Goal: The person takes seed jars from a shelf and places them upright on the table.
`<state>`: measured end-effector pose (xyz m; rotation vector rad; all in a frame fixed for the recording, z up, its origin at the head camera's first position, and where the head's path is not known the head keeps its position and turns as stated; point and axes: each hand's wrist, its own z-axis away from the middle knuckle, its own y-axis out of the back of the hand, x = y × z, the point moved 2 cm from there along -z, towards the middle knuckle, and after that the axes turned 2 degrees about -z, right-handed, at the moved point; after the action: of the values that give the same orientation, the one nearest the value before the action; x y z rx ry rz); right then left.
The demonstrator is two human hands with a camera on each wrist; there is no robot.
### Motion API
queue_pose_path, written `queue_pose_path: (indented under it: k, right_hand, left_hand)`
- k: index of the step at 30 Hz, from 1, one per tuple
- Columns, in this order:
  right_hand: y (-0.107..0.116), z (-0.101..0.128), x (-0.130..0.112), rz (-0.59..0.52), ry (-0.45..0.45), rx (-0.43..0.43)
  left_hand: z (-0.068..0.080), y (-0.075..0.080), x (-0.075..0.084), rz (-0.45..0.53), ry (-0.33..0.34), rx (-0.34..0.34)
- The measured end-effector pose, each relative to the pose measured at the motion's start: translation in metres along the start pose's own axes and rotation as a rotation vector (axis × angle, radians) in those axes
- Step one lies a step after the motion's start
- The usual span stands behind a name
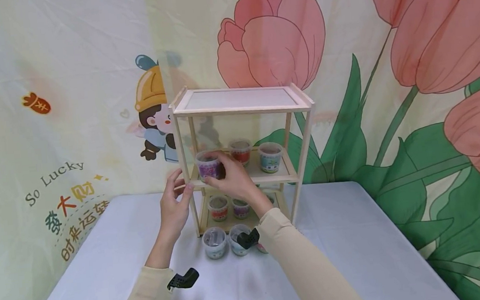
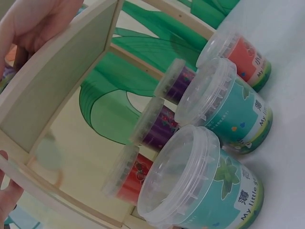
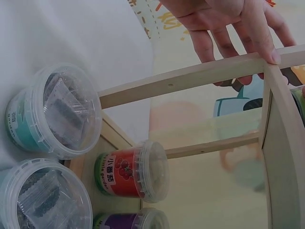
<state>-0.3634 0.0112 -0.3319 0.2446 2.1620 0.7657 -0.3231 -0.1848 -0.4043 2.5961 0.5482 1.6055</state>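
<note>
My right hand (image 1: 236, 179) grips a small clear-lidded tub with a purple label (image 1: 208, 166) at the left end of the rack's middle shelf. My left hand (image 1: 174, 206) holds the left front post of the wooden rack (image 1: 183, 150), thumb in front; the right wrist view shows its fingers (image 3: 202, 45) behind the frame. Right of the held tub, on that same shelf, stand a red-labelled tub (image 1: 240, 155) and a teal-labelled tub (image 1: 271, 160). In the left wrist view the purple tub is mostly hidden by the right hand (image 2: 43, 24).
The bottom shelf bears a red tomato-label tub (image 3: 126, 171) and two purple ones (image 2: 159, 126). Before the rack, on the white tablecloth (image 1: 337, 236), stand two teal tubs (image 1: 215, 245) with packets inside and a red one (image 2: 245, 59). A printed curtain (image 1: 86, 63) hangs behind.
</note>
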Motion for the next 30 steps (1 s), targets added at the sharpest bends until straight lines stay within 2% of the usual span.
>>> queue_pose_path:
  k: [8,17,18,30]
  right_hand:
    - [0.002,0.003,-0.002,-0.017,0.014,-0.008]
    - [0.004,0.003,-0.004,0.017,0.029,-0.018]
    - [0.003,0.004,-0.005,0.02,0.031,-0.018]
    - [0.008,0.012,-0.004,0.046,0.065,0.002]
  left_hand:
    - [0.0,-0.001,0.0,-0.001,0.005,0.004]
    - [0.001,-0.001,0.005,-0.002,0.008,0.001]
    - [0.0,-0.001,0.002,-0.007,-0.002,0.005]
    - [0.001,0.0,0.001,0.0,0.0,0.008]
